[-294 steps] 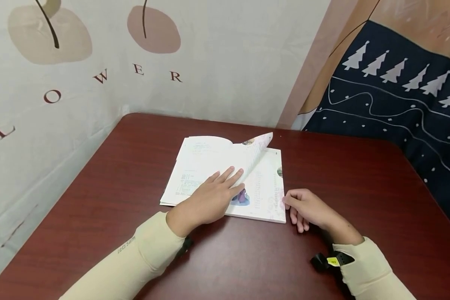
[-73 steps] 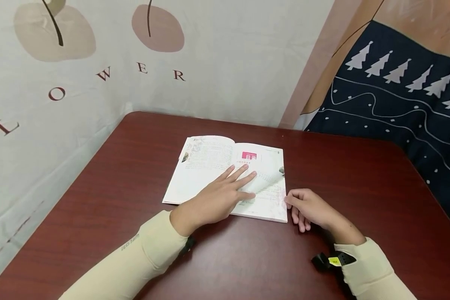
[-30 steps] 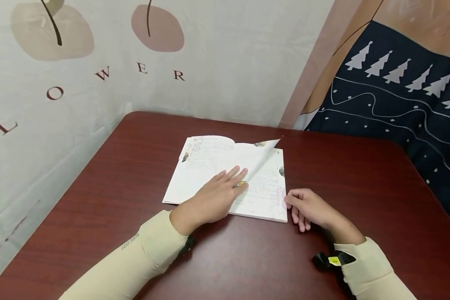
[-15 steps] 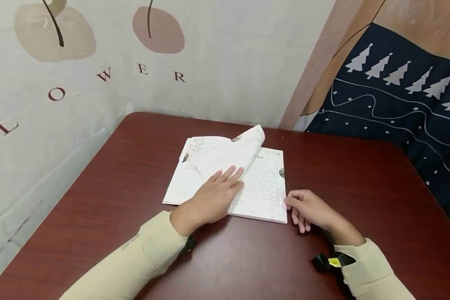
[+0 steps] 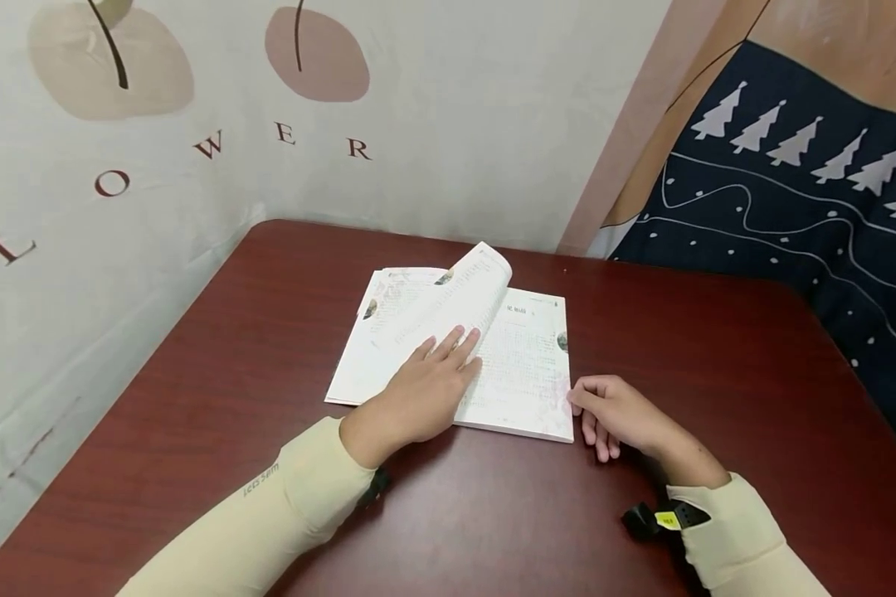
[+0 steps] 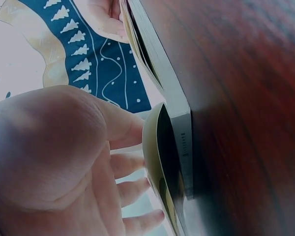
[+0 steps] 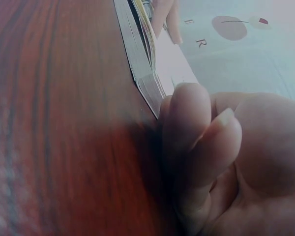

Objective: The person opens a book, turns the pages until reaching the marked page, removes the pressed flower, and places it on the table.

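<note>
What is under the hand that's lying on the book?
The left hand rests flat on the open book, over its printed pages, while one page curls up past the fingers. The print beneath the palm is hidden.

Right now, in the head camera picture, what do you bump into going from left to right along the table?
Left hand → book's right page → right hand → bare table.

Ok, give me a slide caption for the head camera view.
Left hand turns a page of an open book on a red-brown table; right hand touches its corner.
</note>
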